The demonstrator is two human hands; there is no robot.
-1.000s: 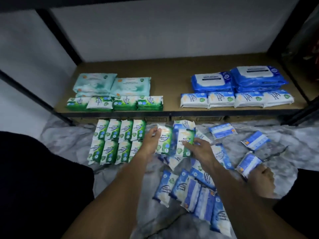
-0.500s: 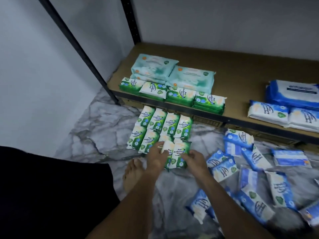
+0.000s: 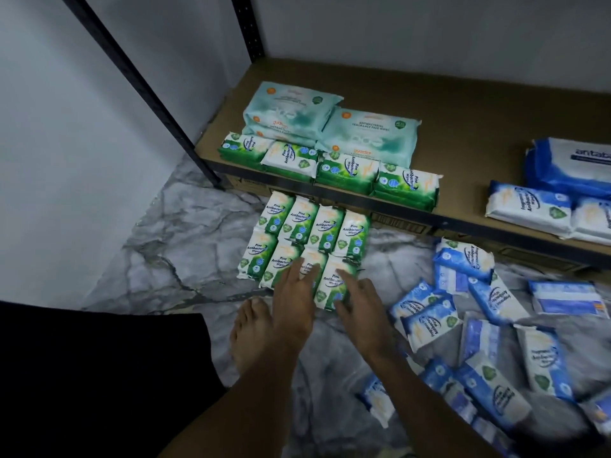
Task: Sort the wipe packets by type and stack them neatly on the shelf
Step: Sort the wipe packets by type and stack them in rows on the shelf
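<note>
Seen from the head camera, both hands are held flat over a grid of green pine wipe packets [image 3: 307, 239] laid out on the marble floor [image 3: 185, 246]: the left hand [image 3: 292, 305] is stretched with straight fingers across the near row, and the right hand [image 3: 358, 309], fingers spread and nothing gripped, is placed at the near-right packet [image 3: 334, 287], its thumb at the packet's near edge; whether the packets are pressed or only brushed cannot be told. The shelf [image 3: 463, 120] is seen just beyond the grid, where stacked green packets [image 3: 347, 171] are lined along its front edge with larger teal packs [image 3: 330, 123] behind them, and blue-and-white packs [image 3: 529, 206] are kept well off to the right of the right hand. A loose heap of blue packets [image 3: 479, 325] is strewn on the floor beside the right wrist. The sorting is judged well advanced but the stacking unfinished, the grid being not yet lifted to the shelf. It is judged that the tight rows could be skewed if the near-right packet is nudged too hard, that slick wrappers could be slid off one another if several are scooped at once, and that blue packets could be dragged into the green group by the right forearm. A bare foot [image 3: 251, 335], just left of the left hand, could also be knocked against the near row.
</note>
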